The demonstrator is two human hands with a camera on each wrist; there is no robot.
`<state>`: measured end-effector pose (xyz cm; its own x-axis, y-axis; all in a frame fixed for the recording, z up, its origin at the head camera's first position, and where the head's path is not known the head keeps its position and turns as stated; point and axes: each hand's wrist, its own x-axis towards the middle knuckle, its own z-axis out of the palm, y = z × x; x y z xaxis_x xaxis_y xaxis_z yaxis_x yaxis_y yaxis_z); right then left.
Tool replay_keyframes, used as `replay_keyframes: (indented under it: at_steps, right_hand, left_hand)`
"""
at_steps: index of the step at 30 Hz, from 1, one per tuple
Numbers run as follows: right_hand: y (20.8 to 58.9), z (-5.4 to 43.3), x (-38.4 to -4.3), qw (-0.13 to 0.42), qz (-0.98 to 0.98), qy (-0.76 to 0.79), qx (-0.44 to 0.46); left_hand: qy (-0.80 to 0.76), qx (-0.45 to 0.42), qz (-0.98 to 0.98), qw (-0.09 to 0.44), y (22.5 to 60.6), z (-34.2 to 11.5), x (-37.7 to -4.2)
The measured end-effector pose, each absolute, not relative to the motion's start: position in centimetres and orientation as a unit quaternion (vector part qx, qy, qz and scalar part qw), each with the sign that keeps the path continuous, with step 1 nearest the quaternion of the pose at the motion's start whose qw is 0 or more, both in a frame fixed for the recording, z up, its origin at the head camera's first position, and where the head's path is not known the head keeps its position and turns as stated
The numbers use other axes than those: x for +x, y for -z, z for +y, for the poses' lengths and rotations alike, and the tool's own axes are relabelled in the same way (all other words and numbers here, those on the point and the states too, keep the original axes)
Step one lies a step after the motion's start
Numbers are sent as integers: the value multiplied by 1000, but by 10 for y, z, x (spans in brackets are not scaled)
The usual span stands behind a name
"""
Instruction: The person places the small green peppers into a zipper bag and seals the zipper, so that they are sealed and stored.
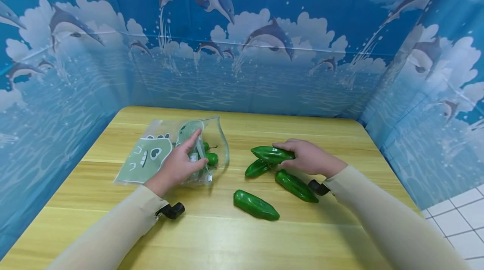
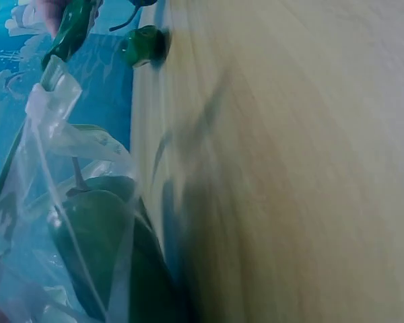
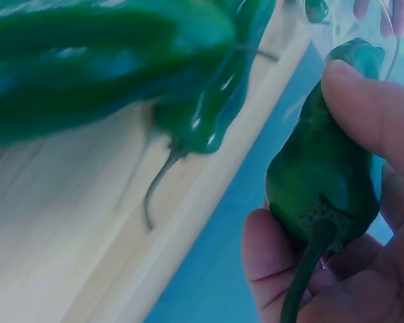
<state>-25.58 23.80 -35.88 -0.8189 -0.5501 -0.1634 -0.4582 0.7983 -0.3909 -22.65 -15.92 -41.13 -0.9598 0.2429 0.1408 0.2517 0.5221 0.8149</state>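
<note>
My right hand (image 1: 308,156) grips a long green pepper (image 1: 270,153) between thumb and fingers; in the right wrist view its stem points down past the palm. Just below it on the table lies another green pepper (image 1: 257,168), with a third pepper (image 1: 296,186) beside the right wrist. My left hand (image 1: 179,165) rests at the mouth of a clear zip bag (image 1: 140,165) with a green cartoon print, index finger and thumb spread straight against the plastic. Green peppers (image 1: 212,159) with stems show inside the bag near its gaping mouth.
One more green pepper (image 1: 256,205) lies near the front middle of the wooden table (image 1: 181,240). A blue dolphin-print curtain (image 1: 242,72) stands behind the table and along both sides. White floor tiles (image 1: 461,215) show at the right.
</note>
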Motion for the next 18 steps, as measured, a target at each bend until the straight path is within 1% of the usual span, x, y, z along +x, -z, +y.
replay_keyframes:
  at_steps: [6,18]
  right_hand:
    - [355,209,-259,150,935,163,-278]
    - [359,153,-269,123,938,121,-300]
  left_hand:
    - [465,-147,-873,-1,405,-157,-225]
    - [484,-153,-861,-17,410,-155,-229]
